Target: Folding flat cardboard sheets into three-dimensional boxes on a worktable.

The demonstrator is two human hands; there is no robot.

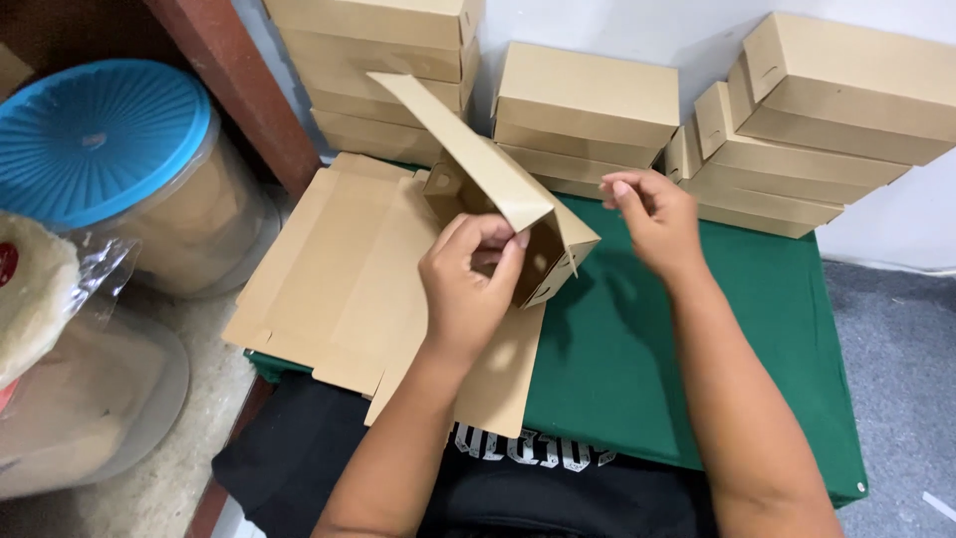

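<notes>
The left hand [466, 284] is closed in a pinch around the near edge of a half-folded cardboard box [503, 204], thumb and fingertips curled onto the flap. The right hand [652, 219] is loosely open, fingers bent and spread, holding nothing; it sits just beside the box at about 3 o'clock from it, whether it touches the cardboard I cannot tell.

The box is plain brown card, partly formed: one long flap tilts up toward 11 o'clock and a folded corner points toward the right hand. It is held above a stack of flat cardboard blanks [339, 289] lying on the green-covered worktop [697, 369].

Both forearms reach up from 6 o'clock, the left wrist bent inward. Finished boxes [588, 110] stand stacked along the 12 o'clock edge. A blue-lidded tub [100, 130] stands at 10 o'clock.
</notes>
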